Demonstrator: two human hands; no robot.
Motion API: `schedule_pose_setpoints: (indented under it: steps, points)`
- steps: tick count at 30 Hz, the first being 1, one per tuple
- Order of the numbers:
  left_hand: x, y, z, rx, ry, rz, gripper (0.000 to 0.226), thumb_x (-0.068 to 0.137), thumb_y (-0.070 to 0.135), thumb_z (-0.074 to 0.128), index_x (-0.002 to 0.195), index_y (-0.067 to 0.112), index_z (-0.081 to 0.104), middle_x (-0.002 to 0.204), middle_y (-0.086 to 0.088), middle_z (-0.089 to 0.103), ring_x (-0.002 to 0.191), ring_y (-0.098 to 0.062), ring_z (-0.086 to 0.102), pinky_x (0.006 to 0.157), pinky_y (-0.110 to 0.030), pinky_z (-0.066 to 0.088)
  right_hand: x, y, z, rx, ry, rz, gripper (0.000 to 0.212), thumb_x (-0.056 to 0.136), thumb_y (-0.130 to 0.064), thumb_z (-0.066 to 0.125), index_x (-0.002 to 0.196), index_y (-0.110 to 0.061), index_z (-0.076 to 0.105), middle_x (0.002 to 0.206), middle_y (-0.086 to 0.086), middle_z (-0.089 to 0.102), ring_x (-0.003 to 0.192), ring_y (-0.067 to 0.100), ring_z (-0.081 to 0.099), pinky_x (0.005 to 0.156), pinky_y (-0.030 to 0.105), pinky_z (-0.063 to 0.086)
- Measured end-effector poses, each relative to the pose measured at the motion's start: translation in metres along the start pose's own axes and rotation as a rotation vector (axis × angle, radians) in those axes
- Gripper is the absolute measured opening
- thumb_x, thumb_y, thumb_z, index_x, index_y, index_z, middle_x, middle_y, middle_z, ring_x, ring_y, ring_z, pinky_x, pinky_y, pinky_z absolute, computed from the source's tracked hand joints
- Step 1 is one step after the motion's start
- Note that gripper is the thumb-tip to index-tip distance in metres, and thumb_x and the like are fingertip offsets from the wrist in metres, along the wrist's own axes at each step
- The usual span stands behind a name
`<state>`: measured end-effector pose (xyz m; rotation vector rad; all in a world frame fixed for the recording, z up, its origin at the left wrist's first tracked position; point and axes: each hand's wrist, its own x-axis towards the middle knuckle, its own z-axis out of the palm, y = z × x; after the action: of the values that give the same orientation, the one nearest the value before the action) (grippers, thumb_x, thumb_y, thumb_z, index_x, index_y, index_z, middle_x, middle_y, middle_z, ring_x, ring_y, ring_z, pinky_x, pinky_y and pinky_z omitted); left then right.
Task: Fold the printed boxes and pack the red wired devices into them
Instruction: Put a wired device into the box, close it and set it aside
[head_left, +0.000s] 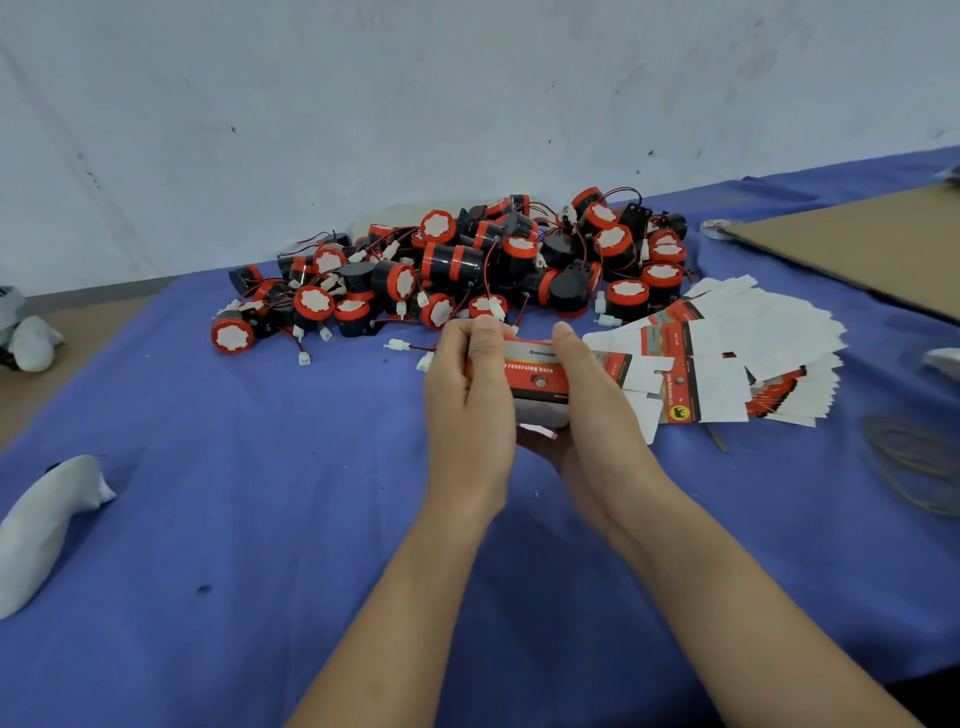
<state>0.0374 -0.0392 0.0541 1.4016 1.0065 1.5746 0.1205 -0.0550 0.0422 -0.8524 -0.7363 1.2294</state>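
Note:
A red and white printed box (535, 376) is held above the blue table between both hands. My left hand (467, 395) grips its left side, fingers curled over the top edge. My right hand (587, 395) grips its right side, with the thumb on the box's top edge. A heap of red and black wired devices (467, 265) lies behind the hands against the wall. A fanned stack of flat printed boxes (737, 353) lies to the right of the hands. Whether a device is inside the held box is hidden.
The blue cloth (260, 493) covers the table. A white cloth bundle (41, 519) lies at the left edge, another (31, 340) further back. A brown cardboard sheet (862, 244) lies at the back right. Rubber bands (914, 462) lie at the right.

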Motion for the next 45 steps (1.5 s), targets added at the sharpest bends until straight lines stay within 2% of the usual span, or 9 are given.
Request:
schedule_pose_setpoints:
  steps: [2,5,8,11,15,21,29,39,45]
  points:
    - [0.006,0.003,-0.004,0.019,-0.076,-0.066,0.023,0.103,0.028,0.047,0.095,0.018,0.067,0.082,0.015,0.071,0.076,0.001,0.068,0.058,-0.013,0.051,0.001,-0.001,-0.002,-0.041,0.020,-0.031,0.025,0.099,-0.044,0.055,0.099,-0.021,0.067,0.085,-0.002,0.076,0.078,0.014,0.074,0.064,0.029,0.058]
    - [0.015,0.006,-0.010,-0.006,-0.181,-0.262,0.023,0.097,0.034,0.051,0.104,0.024,0.070,0.104,0.001,0.072,0.096,-0.013,0.070,0.081,-0.032,0.059,0.000,-0.006,-0.006,-0.219,0.046,-0.221,0.015,0.099,-0.036,0.054,0.091,-0.026,0.061,0.076,-0.015,0.070,0.070,0.000,0.066,0.059,0.018,0.052]
    - [0.016,0.010,-0.014,-0.108,-0.288,-0.440,0.030,0.093,0.037,0.058,0.114,0.017,0.068,0.111,-0.011,0.072,0.100,-0.024,0.071,0.085,-0.045,0.061,-0.003,-0.009,-0.009,-0.348,0.005,-0.353,0.007,0.087,-0.034,0.053,0.089,-0.033,0.059,0.101,-0.008,0.064,0.084,0.004,0.061,0.071,0.025,0.056]
    - [0.012,0.007,-0.013,-0.110,-0.293,-0.430,0.032,0.086,0.034,0.067,0.116,0.022,0.067,0.110,-0.007,0.074,0.099,-0.021,0.072,0.089,-0.046,0.059,-0.005,-0.007,-0.010,-0.365,-0.039,-0.344,0.021,0.083,-0.038,0.049,0.102,-0.045,0.057,0.121,-0.005,0.054,0.105,0.007,0.059,0.080,0.024,0.054]
    - [0.007,0.002,-0.014,-0.060,-0.218,-0.281,0.029,0.079,0.035,0.064,0.108,0.035,0.064,0.107,0.006,0.072,0.099,-0.016,0.070,0.090,-0.042,0.058,-0.001,-0.005,-0.011,-0.226,-0.069,-0.248,0.030,0.096,-0.029,0.049,0.120,-0.046,0.052,0.118,-0.013,0.056,0.093,-0.005,0.063,0.068,0.010,0.050]
    - [0.004,-0.005,-0.016,-0.010,-0.175,-0.132,0.012,0.094,0.029,0.063,0.104,0.034,0.062,0.091,0.020,0.069,0.080,0.003,0.068,0.063,-0.012,0.052,0.002,0.001,-0.011,-0.290,-0.075,-0.195,0.011,0.102,-0.031,0.052,0.108,-0.029,0.061,0.086,-0.022,0.069,0.078,-0.006,0.065,0.065,0.014,0.052]
    - [0.002,-0.010,-0.017,0.042,-0.198,-0.122,0.008,0.099,0.036,0.058,0.093,0.038,0.064,0.093,0.015,0.071,0.084,-0.001,0.069,0.066,-0.015,0.053,0.003,0.002,-0.014,-0.305,-0.038,-0.161,0.012,0.102,-0.034,0.053,0.102,-0.028,0.063,0.084,-0.017,0.071,0.083,0.002,0.069,0.073,0.022,0.057]
    - [0.006,-0.011,-0.008,0.002,-0.114,-0.177,0.031,0.105,0.040,0.045,0.086,0.029,0.067,0.075,0.010,0.070,0.070,-0.002,0.067,0.061,-0.017,0.053,0.007,0.008,-0.011,-0.232,0.025,-0.187,0.016,0.103,-0.030,0.051,0.091,-0.027,0.061,0.070,-0.020,0.067,0.066,-0.005,0.066,0.055,0.012,0.049]
    - [0.002,-0.006,-0.007,0.024,-0.232,-0.142,0.022,0.102,0.038,0.050,0.124,0.037,0.056,0.098,0.024,0.066,0.087,0.008,0.065,0.070,-0.010,0.051,0.016,0.004,-0.017,-0.126,0.167,-0.145,0.030,0.103,-0.046,0.045,0.086,-0.034,0.067,0.075,-0.012,0.070,0.071,0.004,0.068,0.066,0.026,0.053]
